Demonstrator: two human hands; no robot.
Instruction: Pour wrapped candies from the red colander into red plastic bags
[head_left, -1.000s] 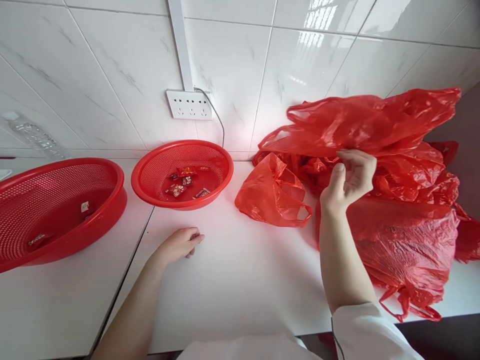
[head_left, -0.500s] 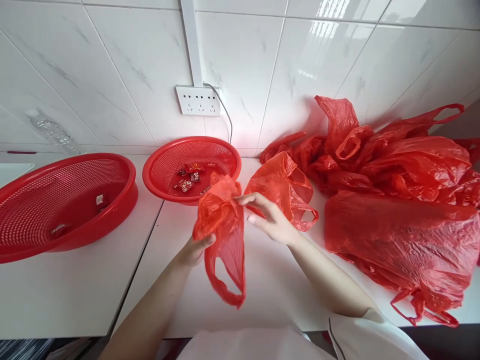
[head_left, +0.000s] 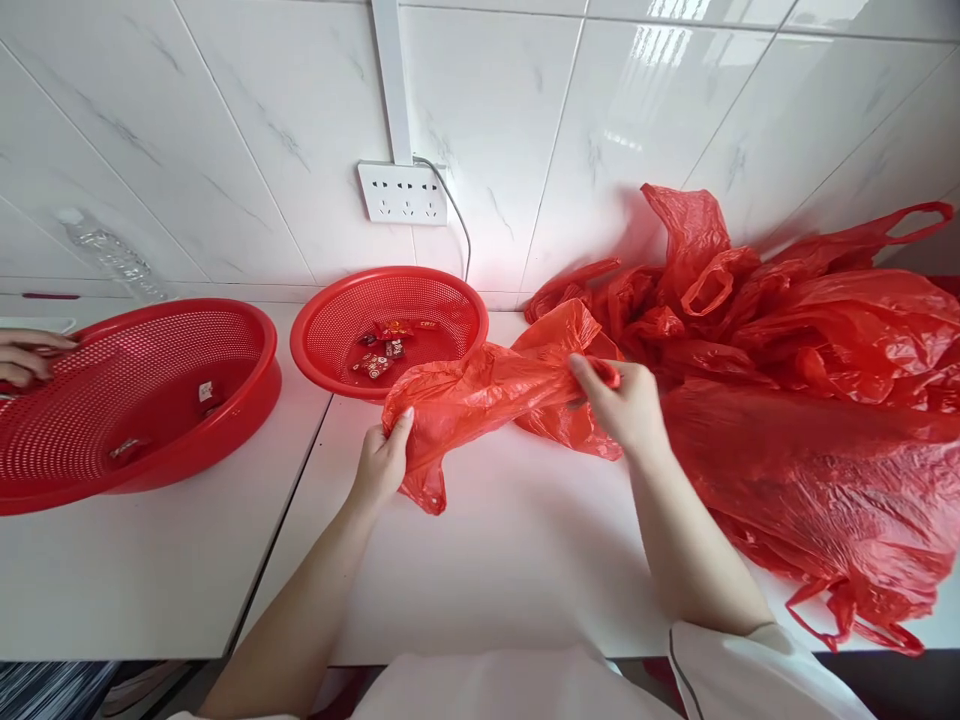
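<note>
A thin red plastic bag (head_left: 480, 395) is stretched sideways between my two hands above the white table. My left hand (head_left: 384, 458) grips its left end, thumb on top, with a loose corner hanging below. At the other end, my right hand (head_left: 619, 400) pinches the bunched plastic. Behind the held bag lies a second red bag (head_left: 574, 425), partly covered by it. Just beyond my left hand stands a small red plastic basket (head_left: 315, 370) with several wrapped candies (head_left: 375, 362) in the bottom.
A larger red basket (head_left: 259, 400) holding a few small wrapped pieces stands at left, another person's hand (head_left: 30, 355) at its rim. A heap of red bags (head_left: 810, 440) covers the right side. A clear bottle (head_left: 112, 255) and a wall socket (head_left: 403, 193) are behind.
My right hand has closed on the bag and pulled it out to the right, so it now stretches sideways instead of hanging down. Another person's hand has appeared at far left.
</note>
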